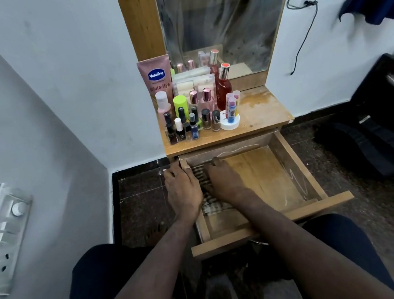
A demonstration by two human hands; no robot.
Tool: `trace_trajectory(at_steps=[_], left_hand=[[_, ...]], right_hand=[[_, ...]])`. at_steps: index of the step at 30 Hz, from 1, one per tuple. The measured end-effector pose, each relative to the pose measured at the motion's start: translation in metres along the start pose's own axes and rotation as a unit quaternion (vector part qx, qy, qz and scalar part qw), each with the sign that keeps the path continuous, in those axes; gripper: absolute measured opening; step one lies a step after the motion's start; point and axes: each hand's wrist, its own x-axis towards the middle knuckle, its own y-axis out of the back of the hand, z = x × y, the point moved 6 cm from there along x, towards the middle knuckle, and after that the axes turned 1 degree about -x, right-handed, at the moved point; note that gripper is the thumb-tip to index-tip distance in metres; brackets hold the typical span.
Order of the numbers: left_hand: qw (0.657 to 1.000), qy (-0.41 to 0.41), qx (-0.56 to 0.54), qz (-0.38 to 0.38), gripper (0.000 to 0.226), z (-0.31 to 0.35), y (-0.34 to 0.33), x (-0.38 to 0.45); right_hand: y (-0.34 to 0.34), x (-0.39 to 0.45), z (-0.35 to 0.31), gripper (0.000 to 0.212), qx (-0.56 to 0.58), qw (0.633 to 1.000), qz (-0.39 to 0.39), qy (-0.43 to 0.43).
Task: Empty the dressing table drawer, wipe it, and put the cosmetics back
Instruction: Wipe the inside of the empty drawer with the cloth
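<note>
The wooden drawer (299, 169) of the dressing table stands pulled out, with no cosmetics inside. A striped cloth (202, 175) lies along its left inner side. My right hand (224, 182) presses flat on that cloth inside the drawer. My left hand (183, 190) grips the drawer's left wall, fingers curled over its edge. The cosmetics stand crowded on the left of the tabletop (263, 112): a pink Vaseline tube (155, 76), a green-capped bottle (180, 104), a red perfume bottle (223, 84), several nail polish bottles (189, 126) and lip balms on a white jar (231, 120).
A mirror (221, 23) rises behind the tabletop. A white wall with a switch panel (4, 235) is at the left. A dark bag (368, 149) lies on the dark floor at the right. A black cable (304, 24) hangs on the right wall. My knees flank the drawer front.
</note>
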Motion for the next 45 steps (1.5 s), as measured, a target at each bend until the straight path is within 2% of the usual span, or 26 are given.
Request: trace_trajectory(at_steps=[2, 4, 8, 10, 12, 16, 19, 23, 25, 28, 30, 32, 34, 37, 41, 45], left_hand=[[1.0, -0.001, -0.002, 0.0, 0.044, 0.001, 0.001, 0.0], [1.0, -0.003, -0.006, -0.001, 0.044, 0.001, 0.001, 0.0], [1.0, 0.003, -0.009, -0.003, 0.042, -0.002, 0.001, 0.0], [1.0, 0.006, -0.021, -0.008, 0.042, -0.002, 0.0, 0.0], [1.0, 0.012, -0.025, -0.011, 0.042, -0.003, 0.0, -0.001], [1.0, 0.01, -0.011, -0.013, 0.044, -0.003, -0.001, -0.001], [1.0, 0.009, -0.007, -0.011, 0.042, -0.003, -0.001, 0.0], [1.0, 0.019, -0.01, -0.008, 0.042, -0.005, 0.0, 0.001], [1.0, 0.018, -0.016, -0.009, 0.042, -0.005, -0.002, 0.001], [1.0, 0.019, -0.023, -0.005, 0.043, -0.006, -0.003, 0.003], [1.0, 0.015, -0.026, -0.004, 0.042, -0.007, -0.003, 0.002], [0.999, 0.014, -0.028, -0.008, 0.042, -0.006, -0.003, 0.002], [0.999, 0.018, -0.028, -0.013, 0.042, -0.006, -0.004, 0.002], [1.0, 0.006, -0.023, -0.01, 0.041, -0.006, -0.003, 0.001], [1.0, 0.007, -0.02, -0.007, 0.042, -0.007, -0.002, 0.006], [1.0, 0.005, -0.006, 0.0, 0.04, -0.004, -0.003, 0.008]], right_hand=[[-0.01, 0.005, -0.002, 0.025, -0.018, 0.998, -0.05, 0.016], [-0.013, 0.009, -0.01, 0.023, -0.034, 0.994, -0.099, 0.028], [-0.016, -0.008, -0.025, 0.026, -0.069, 0.972, -0.193, 0.111], [-0.033, -0.032, -0.021, 0.017, -0.09, 0.95, -0.269, 0.131], [-0.047, -0.047, -0.014, 0.009, -0.09, 0.941, -0.305, 0.118], [-0.035, -0.035, -0.015, 0.02, -0.034, 0.961, -0.262, 0.083], [-0.019, -0.019, -0.015, 0.017, 0.045, 0.962, -0.265, 0.051], [0.006, 0.028, -0.006, 0.013, 0.038, 0.993, -0.107, 0.023], [0.009, 0.035, -0.003, 0.018, 0.041, 0.997, -0.072, 0.005], [0.002, 0.014, -0.012, 0.027, 0.014, 0.995, -0.09, 0.039], [-0.011, -0.012, -0.017, 0.031, -0.019, 0.983, -0.162, 0.083], [-0.02, -0.035, -0.014, 0.023, -0.039, 0.965, -0.234, 0.112], [-0.024, -0.048, -0.011, 0.017, -0.033, 0.956, -0.266, 0.115], [-0.024, -0.046, -0.013, 0.02, -0.002, 0.971, -0.223, 0.086], [-0.021, -0.027, -0.017, 0.051, 0.009, 0.977, -0.19, 0.099], [-0.01, -0.012, -0.006, 0.028, 0.064, 0.99, -0.115, 0.057]])
